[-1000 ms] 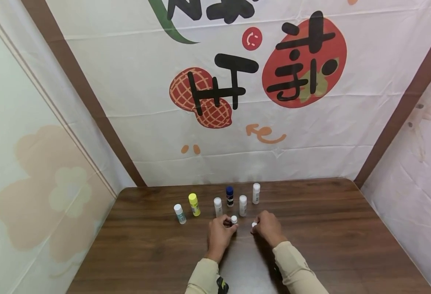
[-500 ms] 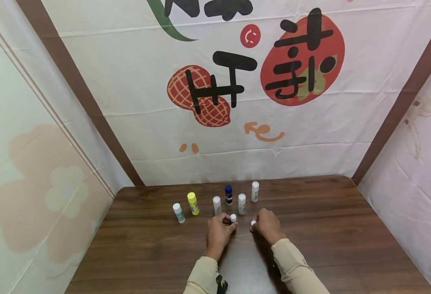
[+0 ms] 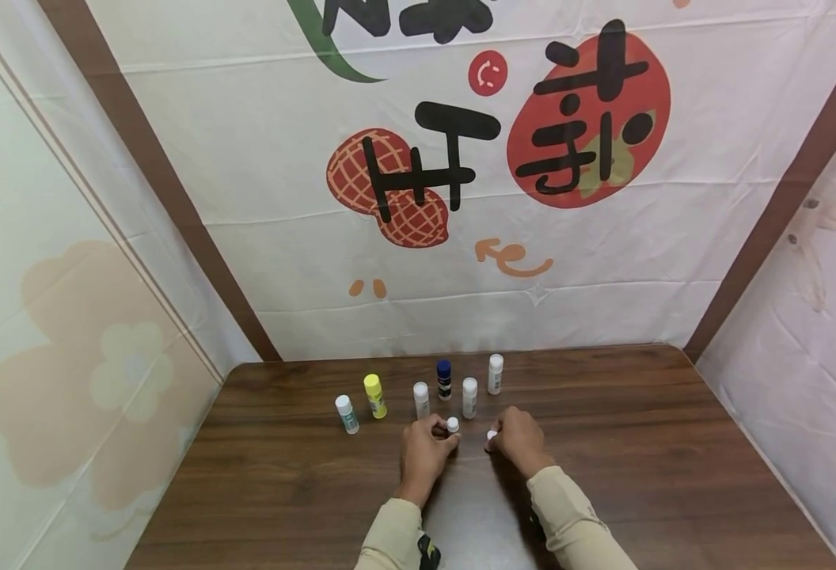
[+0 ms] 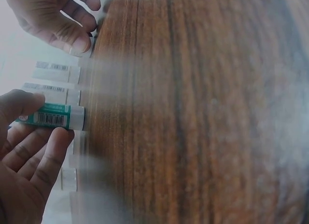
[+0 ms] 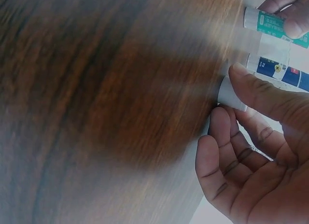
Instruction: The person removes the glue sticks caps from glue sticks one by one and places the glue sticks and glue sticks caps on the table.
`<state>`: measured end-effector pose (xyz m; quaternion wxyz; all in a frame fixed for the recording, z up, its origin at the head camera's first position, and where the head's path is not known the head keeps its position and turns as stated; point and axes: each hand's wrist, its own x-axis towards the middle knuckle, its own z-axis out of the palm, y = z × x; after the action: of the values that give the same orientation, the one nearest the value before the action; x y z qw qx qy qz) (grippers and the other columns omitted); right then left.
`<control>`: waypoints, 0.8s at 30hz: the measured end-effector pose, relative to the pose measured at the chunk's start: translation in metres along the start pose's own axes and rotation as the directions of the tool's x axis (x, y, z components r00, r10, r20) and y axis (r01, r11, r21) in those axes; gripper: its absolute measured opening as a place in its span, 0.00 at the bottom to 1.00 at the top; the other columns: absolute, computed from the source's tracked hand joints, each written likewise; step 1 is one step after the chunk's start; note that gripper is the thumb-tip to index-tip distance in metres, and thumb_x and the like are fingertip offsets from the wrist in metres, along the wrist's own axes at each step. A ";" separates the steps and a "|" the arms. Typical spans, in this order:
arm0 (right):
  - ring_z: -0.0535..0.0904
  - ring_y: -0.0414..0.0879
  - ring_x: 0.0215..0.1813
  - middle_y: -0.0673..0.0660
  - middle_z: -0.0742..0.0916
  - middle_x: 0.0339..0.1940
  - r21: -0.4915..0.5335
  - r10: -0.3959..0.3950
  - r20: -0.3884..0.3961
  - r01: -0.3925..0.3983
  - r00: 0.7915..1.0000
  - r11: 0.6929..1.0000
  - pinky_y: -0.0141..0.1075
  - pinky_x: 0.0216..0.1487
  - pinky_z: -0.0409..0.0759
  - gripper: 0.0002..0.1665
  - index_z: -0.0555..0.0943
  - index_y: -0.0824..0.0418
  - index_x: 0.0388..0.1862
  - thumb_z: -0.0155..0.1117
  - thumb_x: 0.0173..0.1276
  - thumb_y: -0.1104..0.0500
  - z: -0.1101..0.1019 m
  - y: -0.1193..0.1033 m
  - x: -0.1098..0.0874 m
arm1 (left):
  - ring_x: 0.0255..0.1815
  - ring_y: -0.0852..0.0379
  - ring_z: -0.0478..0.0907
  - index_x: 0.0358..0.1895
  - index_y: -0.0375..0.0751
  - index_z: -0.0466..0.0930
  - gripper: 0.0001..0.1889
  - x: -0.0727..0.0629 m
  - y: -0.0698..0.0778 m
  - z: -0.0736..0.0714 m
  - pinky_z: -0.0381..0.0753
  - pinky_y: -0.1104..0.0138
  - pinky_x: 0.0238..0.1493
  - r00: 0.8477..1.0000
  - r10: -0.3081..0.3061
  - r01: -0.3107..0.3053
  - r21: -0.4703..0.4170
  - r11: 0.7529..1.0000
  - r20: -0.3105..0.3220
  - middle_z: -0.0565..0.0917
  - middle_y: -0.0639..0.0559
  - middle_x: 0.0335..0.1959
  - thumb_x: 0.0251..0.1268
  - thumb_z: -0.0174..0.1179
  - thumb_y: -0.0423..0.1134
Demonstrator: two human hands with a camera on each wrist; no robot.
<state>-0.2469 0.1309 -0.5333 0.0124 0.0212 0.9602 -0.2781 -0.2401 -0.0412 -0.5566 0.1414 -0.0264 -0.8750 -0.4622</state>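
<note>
My left hand (image 3: 423,457) pinches a glue stick (image 4: 50,118) with a green label and holds it upright on the table. Its white top shows between thumb and fingers in the head view. To the right, my right hand (image 3: 521,439) pinches a short white cylinder (image 5: 231,93) at the tabletop. It looks like a glue stick cap, but the fingers cover part of it. Behind the hands stand more upright glue sticks: a white one (image 3: 421,400), a dark blue one (image 3: 444,380), another white one (image 3: 469,398) and a third white one (image 3: 495,374).
Farther left stand a yellow glue stick (image 3: 375,397) and a white-capped one with a teal label (image 3: 347,415). The brown wooden table (image 3: 283,491) ends at a printed cloth wall (image 3: 283,261) behind the sticks. Cloth walls also rise at both sides.
</note>
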 end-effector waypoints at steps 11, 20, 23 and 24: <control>0.72 0.44 0.23 0.48 0.79 0.18 0.018 0.005 0.004 -0.005 1.000 1.000 0.40 0.25 0.72 0.15 0.79 0.55 0.16 0.81 0.43 0.60 0.001 0.002 0.000 | 0.28 0.61 0.83 0.24 0.44 0.82 0.10 0.000 -0.001 -0.002 0.81 0.68 0.29 1.000 -0.001 0.001 -0.014 1.000 0.024 0.86 0.53 0.26 0.43 0.75 0.31; 0.73 0.44 0.24 0.48 0.81 0.19 0.023 -0.013 -0.009 0.014 1.000 1.000 0.41 0.27 0.74 0.13 0.80 0.55 0.16 0.80 0.42 0.61 -0.001 0.002 0.000 | 0.28 0.63 0.82 0.24 0.45 0.82 0.09 0.003 -0.001 -0.001 0.81 0.68 0.29 1.000 0.001 -0.001 -0.006 1.000 0.031 0.85 0.55 0.25 0.43 0.75 0.32; 0.73 0.43 0.24 0.48 0.81 0.19 0.013 -0.010 0.001 0.010 1.000 1.000 0.40 0.26 0.74 0.13 0.81 0.54 0.16 0.80 0.43 0.61 -0.001 0.002 0.000 | 0.28 0.62 0.82 0.25 0.44 0.82 0.09 0.003 -0.001 -0.001 0.81 0.68 0.29 0.999 -0.003 0.003 -0.005 1.000 0.042 0.85 0.54 0.25 0.43 0.75 0.32; 0.73 0.44 0.24 0.48 0.81 0.19 0.009 -0.007 0.006 0.007 1.000 1.000 0.40 0.26 0.73 0.13 0.80 0.54 0.16 0.80 0.43 0.61 -0.001 0.002 0.000 | 0.28 0.62 0.82 0.25 0.44 0.82 0.09 0.003 -0.001 -0.002 0.81 0.68 0.29 0.999 -0.002 0.003 -0.006 1.000 0.044 0.85 0.54 0.25 0.43 0.75 0.32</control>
<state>-0.2468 0.1330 -0.5336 0.0140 0.0171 0.9590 -0.2824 -0.2428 -0.0435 -0.5557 0.1213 -0.0360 -0.8765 -0.4646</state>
